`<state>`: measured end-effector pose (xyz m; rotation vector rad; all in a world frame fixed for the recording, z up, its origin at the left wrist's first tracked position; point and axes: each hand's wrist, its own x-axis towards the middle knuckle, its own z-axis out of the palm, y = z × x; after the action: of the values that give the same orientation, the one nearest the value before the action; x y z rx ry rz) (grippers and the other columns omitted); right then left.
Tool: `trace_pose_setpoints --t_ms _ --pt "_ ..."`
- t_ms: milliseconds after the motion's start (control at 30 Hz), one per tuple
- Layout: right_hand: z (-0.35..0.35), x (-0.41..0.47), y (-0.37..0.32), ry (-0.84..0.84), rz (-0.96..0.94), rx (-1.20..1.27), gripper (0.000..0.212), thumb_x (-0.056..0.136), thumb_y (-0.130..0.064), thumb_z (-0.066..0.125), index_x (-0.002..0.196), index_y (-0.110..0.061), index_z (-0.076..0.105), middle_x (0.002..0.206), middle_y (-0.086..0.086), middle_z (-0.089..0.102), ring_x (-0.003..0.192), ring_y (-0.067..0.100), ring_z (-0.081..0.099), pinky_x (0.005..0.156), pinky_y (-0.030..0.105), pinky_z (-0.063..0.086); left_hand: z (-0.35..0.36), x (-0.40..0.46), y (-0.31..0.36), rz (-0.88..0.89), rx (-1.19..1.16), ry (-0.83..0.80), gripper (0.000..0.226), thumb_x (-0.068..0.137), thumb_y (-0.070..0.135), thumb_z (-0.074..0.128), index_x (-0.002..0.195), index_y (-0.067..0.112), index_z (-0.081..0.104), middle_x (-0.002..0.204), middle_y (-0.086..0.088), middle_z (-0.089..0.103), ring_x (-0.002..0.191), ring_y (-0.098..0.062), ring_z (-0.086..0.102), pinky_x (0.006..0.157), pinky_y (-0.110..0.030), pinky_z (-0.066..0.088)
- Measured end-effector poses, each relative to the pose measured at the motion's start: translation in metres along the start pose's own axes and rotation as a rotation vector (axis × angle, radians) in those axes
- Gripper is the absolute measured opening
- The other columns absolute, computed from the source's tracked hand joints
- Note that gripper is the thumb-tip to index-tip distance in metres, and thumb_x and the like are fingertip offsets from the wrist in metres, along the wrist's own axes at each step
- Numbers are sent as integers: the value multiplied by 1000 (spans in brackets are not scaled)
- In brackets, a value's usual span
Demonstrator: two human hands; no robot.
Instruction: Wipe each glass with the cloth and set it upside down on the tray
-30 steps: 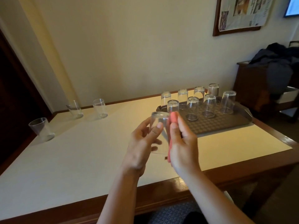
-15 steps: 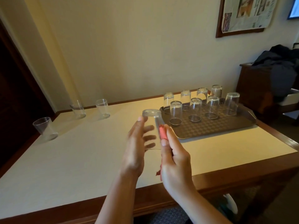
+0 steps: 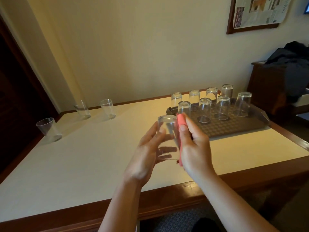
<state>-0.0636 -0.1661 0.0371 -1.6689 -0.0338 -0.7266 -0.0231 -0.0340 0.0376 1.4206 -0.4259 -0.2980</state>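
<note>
Glass (image 3: 167, 131), clear and cylindrical, gripped by left hand (image 3: 147, 156); right hand (image 3: 194, 148) clutches soft pink cloth (image 3: 181, 122).

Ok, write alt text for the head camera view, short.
Two bare hands hold a clear glass upside down above a pale table; the left hand cradles it while the right hand presses a pink cloth against its side. Behind, eight glasses stand upside down on a brown tray; three upright ones wait at far left.
</note>
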Motion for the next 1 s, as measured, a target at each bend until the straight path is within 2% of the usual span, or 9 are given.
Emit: trace_pose_setpoints --t_ms 100,167,300,400,500,600,767,900,1000 --pt "4 -6 -1 -1 -42 -13 32 105 -39 41 132 -56 45 120 -13 68 79 0 59 63 21 49 7 2 3 120 -26 145 46 85 54 75 125 31 72 107 -5 74 86 -26 65 74 -36 48" --pt "15 -26 3 -18 -129 -84 35 104 -37 41 133 -55 42 120 -13 68 81 -2 63 67 19 52 10 5 3 131 -76 285 49 80 68 73 111 30 77 102 -3 71 86 -25 61 74 -35 45" --pt "13 -21 2 15 -99 -95 32 104 -39 40 128 -60 40 109 -12 70 73 -2 62 61 19 52 6 2 3 -16 -146 162 46 100 63 47 137 41 63 122 -5 75 112 -31 71 98 -52 50" --pt "5 -2 -6 48 -52 -60 32 103 -39 41 122 -65 41 108 -29 65 85 5 67 61 26 56 7 0 8 39 -113 82 41 95 50 61 133 36 68 117 -8 75 96 -30 71 82 -43 53" --pt "17 -22 -3 -17 -149 -75 35 105 -35 40 132 -57 44 100 -16 69 76 -6 59 65 16 50 10 3 14 137 -154 253 44 84 50 73 121 26 72 101 -6 73 81 -26 63 69 -33 49" --pt "21 -35 6 -32 -208 -134 40 102 -33 41 138 -49 45 90 -7 64 75 -11 51 68 9 44 4 6 13 101 -71 251 40 95 61 58 128 40 69 111 -6 76 93 -26 70 81 -40 54" --pt "8 0 -1 33 -102 -76 33 100 -50 38 126 -70 41 122 -12 68 87 4 60 79 37 57 1 2 12 60 -70 88 53 91 46 69 143 37 59 111 -3 76 95 -26 69 80 -37 53" --pt "21 -29 -1 -28 -191 -105 36 102 -45 39 128 -70 40 91 -23 60 70 -8 54 64 24 53 4 4 12 114 -81 266 41 86 58 67 118 34 75 101 4 71 91 -21 61 80 -38 52" --pt "17 -25 2 -10 -156 -109 37 101 -46 40 122 -76 40 86 -22 60 67 -8 54 65 25 53 0 1 5 -29 -100 141 48 97 68 46 137 47 62 128 -13 71 117 -33 69 103 -58 53"
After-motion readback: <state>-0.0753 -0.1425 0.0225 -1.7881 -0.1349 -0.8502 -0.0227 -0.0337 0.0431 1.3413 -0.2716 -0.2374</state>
